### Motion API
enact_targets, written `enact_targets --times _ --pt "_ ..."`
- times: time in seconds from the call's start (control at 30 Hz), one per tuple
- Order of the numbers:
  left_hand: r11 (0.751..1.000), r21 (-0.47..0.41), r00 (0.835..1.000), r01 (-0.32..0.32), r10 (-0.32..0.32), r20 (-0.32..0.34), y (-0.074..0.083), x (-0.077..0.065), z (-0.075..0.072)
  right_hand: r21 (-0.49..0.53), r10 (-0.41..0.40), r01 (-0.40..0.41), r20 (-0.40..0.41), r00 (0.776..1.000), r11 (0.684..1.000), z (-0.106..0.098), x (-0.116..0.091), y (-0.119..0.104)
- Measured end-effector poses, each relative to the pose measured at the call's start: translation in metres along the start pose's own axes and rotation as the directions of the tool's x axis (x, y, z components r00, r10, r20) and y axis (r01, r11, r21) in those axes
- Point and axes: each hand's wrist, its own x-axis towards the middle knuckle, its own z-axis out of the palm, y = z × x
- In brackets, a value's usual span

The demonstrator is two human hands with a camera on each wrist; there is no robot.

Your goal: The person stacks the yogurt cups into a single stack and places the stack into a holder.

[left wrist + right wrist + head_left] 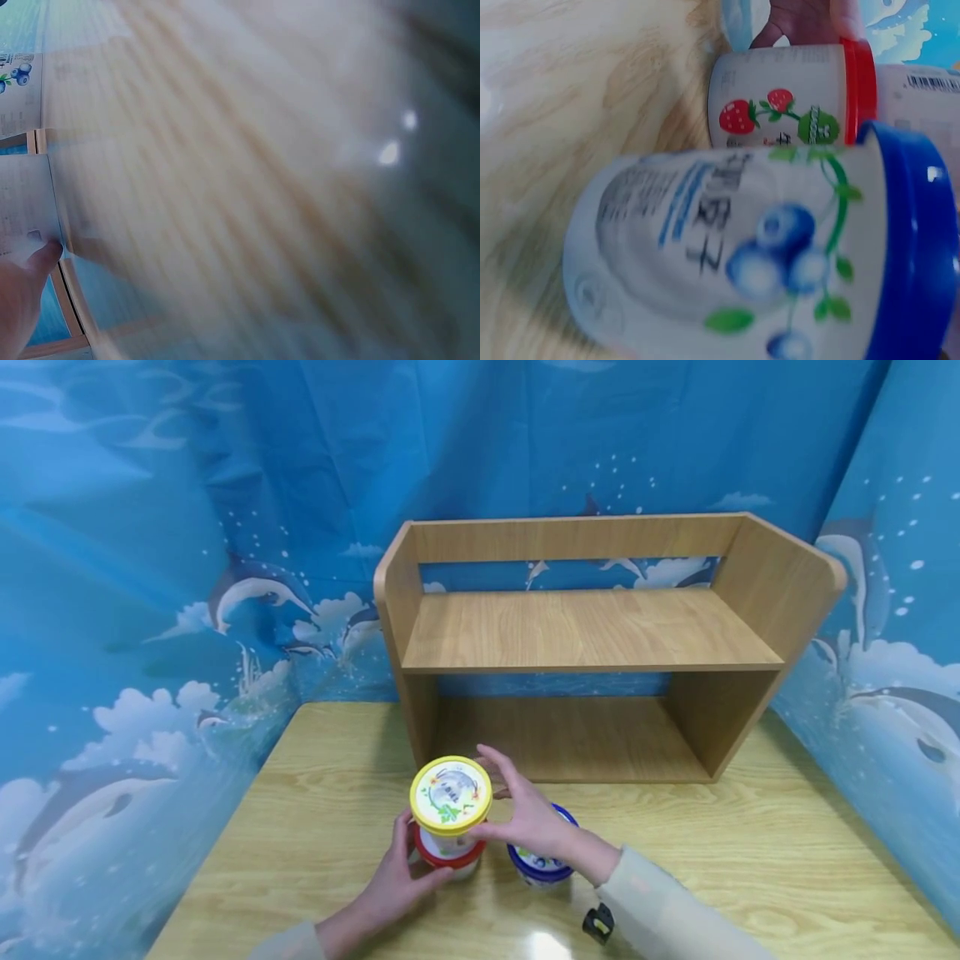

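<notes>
A tub with a yellow lid [452, 796] sits on or just over the tub with a red lid [459, 865], overlapping its top in the head view. My right hand [528, 814] grips the yellow-lidded tub from the right, thumb in front and fingers behind. Around the left side of the red-lidded tub curls my left hand [396, 877], its thumb at the front. Strawberries are printed on that tub's side [780, 97] in the right wrist view. Under my right wrist stands a blue-lidded tub [542, 870], partly hidden, with blueberries on its side [727, 247].
Behind the tubs stands a two-tier wooden shelf [592, 631] on the wooden table [315, 793]. A small black object [598, 924] shows beside my right sleeve. Blue curtains [480, 435] with dolphins hang at the back and sides. Most of the left wrist view is blurred.
</notes>
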Motion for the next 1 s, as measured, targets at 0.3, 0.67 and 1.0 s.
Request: enact_targets --times 0.3,0.67,1.0 --pt "1.000 0.003 1.000 0.023 -0.023 -0.013 -0.001 0.000 0.000 0.021 -0.130 0.132 -0.074 0.989 0.991 -0.024 -0.012 0.004" --pt "0.999 0.005 0.999 0.046 -0.046 -0.014 0.001 0.001 0.000 -0.014 -0.165 0.165 -0.141 0.976 0.986 -0.048 -0.030 0.012" --pt "0.999 0.007 0.999 0.053 -0.053 -0.005 0.002 0.001 0.001 -0.060 -0.091 0.083 -0.151 0.984 0.995 -0.056 -0.056 0.026"
